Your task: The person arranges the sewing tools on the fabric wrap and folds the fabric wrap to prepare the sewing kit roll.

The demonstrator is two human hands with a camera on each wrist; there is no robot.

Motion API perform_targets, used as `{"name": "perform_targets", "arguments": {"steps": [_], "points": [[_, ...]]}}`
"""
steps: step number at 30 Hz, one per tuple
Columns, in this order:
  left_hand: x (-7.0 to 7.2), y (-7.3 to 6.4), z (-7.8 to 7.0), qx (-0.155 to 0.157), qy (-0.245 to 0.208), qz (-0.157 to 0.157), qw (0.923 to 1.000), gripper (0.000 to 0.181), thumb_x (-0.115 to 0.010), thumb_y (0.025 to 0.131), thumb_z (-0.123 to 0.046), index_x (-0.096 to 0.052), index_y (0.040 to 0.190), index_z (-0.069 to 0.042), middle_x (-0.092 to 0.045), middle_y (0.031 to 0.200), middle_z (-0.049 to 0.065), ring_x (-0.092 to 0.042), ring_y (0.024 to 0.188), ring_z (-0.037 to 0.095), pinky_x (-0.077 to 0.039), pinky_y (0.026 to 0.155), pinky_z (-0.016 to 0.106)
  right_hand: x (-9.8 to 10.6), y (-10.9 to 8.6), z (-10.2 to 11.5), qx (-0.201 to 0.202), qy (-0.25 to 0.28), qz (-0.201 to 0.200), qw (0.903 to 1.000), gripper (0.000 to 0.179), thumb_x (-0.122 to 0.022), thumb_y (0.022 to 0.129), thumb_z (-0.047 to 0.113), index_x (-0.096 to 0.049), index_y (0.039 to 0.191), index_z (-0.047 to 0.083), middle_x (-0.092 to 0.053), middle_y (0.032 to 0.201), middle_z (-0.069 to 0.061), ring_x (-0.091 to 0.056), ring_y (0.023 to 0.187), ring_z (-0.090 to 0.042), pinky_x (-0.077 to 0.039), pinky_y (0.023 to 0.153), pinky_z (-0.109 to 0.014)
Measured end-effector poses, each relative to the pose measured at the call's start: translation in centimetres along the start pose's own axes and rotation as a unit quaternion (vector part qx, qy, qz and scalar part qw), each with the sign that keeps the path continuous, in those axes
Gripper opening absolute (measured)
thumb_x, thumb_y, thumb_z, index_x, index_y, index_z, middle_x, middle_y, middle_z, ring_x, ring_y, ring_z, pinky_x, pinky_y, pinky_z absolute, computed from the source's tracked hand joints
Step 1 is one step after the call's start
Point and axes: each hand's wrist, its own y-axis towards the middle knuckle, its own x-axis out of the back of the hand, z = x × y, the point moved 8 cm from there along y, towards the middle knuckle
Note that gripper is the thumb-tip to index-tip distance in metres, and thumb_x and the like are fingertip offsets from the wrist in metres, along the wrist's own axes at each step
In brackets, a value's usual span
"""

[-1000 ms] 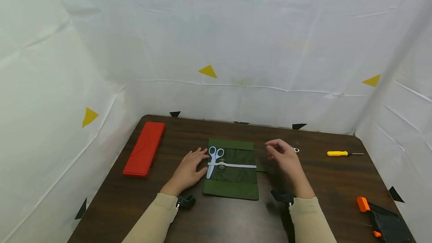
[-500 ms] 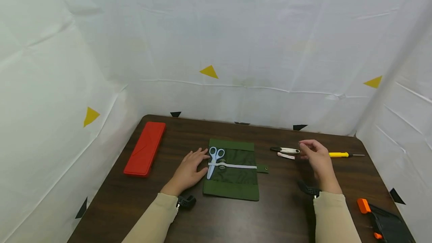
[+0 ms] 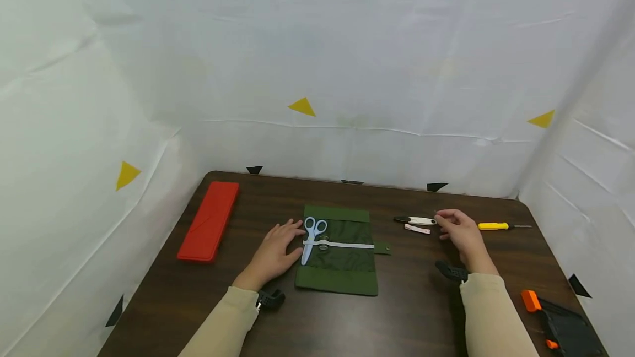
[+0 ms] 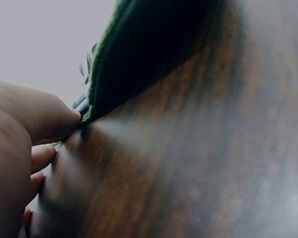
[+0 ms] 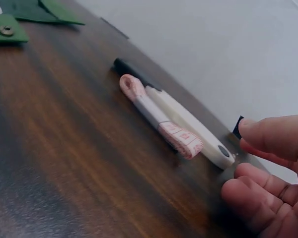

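A green fabric roll-up pouch [image 3: 342,280] lies unfolded on the table. Under its white elastic band [image 3: 352,245] sit light-blue scissors [image 3: 308,238] and a small round spool-like item [image 3: 323,244]. My left hand [image 3: 275,249] rests at the pouch's left side, fingers spread; in the left wrist view the thumb [image 4: 59,116] touches the fabric edge. My right hand [image 3: 461,233] hovers by the right end of a slim white tool with a black end [image 5: 184,119], its thumb and fingers apart with nothing between them. A folded pink-and-white measuring tape [image 5: 161,119] lies alongside that tool.
A red case [image 3: 208,222] lies at the table's left. Right of my right hand is a yellow-handled screwdriver [image 3: 493,226]. A black-and-orange tool [image 3: 565,324] sits near the right edge. White sheeting [image 3: 347,59] hangs behind the table.
My right hand has moved right, from beside the pouch's snap tab to the white tool's end, uncovering the tool and the measuring tape. My left hand has stayed in place.
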Motion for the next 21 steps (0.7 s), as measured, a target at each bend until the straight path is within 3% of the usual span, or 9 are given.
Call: {"name": "perform_targets", "arguments": {"steps": [11,21], "points": [[-0.1,-0.3,-0.1,0.009,-0.003,-0.001,1.0,0.046,-0.071,0.106,-0.03,-0.064,0.149,-0.017,-0.046,0.173,0.004,-0.034,0.166,0.028,-0.022,0.137,0.059,-0.6,-0.2,0.9,0.009,-0.048,0.005,0.9988,0.054,-0.07,0.106,0.047,-0.069,0.146,0.01,-0.064,0.117,-0.008,-0.063,0.105,-0.025,-0.061,0.079,-0.021],[-0.1,-0.5,0.4,0.021,-0.001,0.009,0.9997,0.045,-0.07,0.107,-0.034,-0.064,0.15,-0.02,-0.044,0.174,-0.001,-0.032,0.167,0.023,-0.019,0.139,0.055,-1.0,0.1,1.1,0.027,-0.073,-0.006,0.997,0.042,-0.076,0.105,0.033,-0.075,0.136,0.006,-0.067,0.107,-0.005,-0.062,0.094,-0.018,-0.06,0.074,-0.022]]}}
